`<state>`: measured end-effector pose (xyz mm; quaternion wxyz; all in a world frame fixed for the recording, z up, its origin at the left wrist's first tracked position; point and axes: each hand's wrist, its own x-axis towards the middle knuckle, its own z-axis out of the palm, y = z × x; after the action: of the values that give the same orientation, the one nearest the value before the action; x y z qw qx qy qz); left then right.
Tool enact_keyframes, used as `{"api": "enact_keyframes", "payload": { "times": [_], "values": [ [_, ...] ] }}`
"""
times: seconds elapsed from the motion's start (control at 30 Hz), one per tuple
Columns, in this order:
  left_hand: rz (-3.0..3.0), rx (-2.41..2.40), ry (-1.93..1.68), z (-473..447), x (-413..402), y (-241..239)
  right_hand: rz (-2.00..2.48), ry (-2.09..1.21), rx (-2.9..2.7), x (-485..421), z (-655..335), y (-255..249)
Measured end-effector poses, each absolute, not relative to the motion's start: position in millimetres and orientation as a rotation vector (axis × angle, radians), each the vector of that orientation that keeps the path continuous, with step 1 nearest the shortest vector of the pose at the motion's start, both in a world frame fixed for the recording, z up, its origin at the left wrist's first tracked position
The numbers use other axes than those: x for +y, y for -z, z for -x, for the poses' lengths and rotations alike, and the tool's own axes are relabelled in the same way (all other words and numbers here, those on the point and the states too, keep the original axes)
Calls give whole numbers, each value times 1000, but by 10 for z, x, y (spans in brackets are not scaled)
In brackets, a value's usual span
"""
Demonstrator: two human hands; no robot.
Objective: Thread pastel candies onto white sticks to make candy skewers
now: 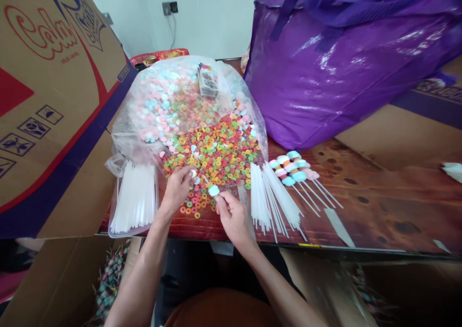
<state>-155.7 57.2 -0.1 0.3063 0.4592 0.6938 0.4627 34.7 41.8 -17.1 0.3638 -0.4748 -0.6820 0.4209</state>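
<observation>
My left hand (177,188) is pinched on a small white sweet at the near edge of a heap of colourful ring sweets (216,154). My right hand (233,215) is closed around a thin stick, and a pale blue sweet (214,190) sits at its tip. The rings spill from an open clear plastic bag (180,101) that also holds pastel pink and blue sweets. Loose white sticks (272,199) lie just right of my right hand. Finished skewers with pastel sweets (292,169) lie further right.
A clear packet of white sticks (134,202) lies to the left. A big cardboard box (46,91) stands at the left and a purple bag (346,62) at the back right. The wood-patterned table (378,207) ends just before my forearms.
</observation>
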Motion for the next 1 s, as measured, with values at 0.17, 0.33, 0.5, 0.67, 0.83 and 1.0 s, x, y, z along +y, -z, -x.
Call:
{"api": "enact_keyframes", "payload": {
  "times": [0.17, 0.33, 0.5, 0.67, 0.83, 1.0],
  "values": [
    [-1289, 1816, -1197, 1575, 522, 62, 1208, -1092, -1746, 417, -343, 187],
    [-1249, 1787, -1182, 1574, 429, 113, 1216, -1083, -1754, 418, -340, 197],
    [-1555, 1825, -1020, 1559, 409, 49, 1233, -1088, -1767, 417, -336, 201],
    [-1721, 1872, -930, 1529, 410, 44, 1226, -1079, -1767, 419, -337, 199],
    [-1550, 1886, -1055, 1508, 372, 109, 1221, -1071, -1784, 423, -348, 173],
    [-1061, 1643, -1366, 1457, 301, 124, 1169, -1104, -1820, 348, -377, 149]
  ]
}}
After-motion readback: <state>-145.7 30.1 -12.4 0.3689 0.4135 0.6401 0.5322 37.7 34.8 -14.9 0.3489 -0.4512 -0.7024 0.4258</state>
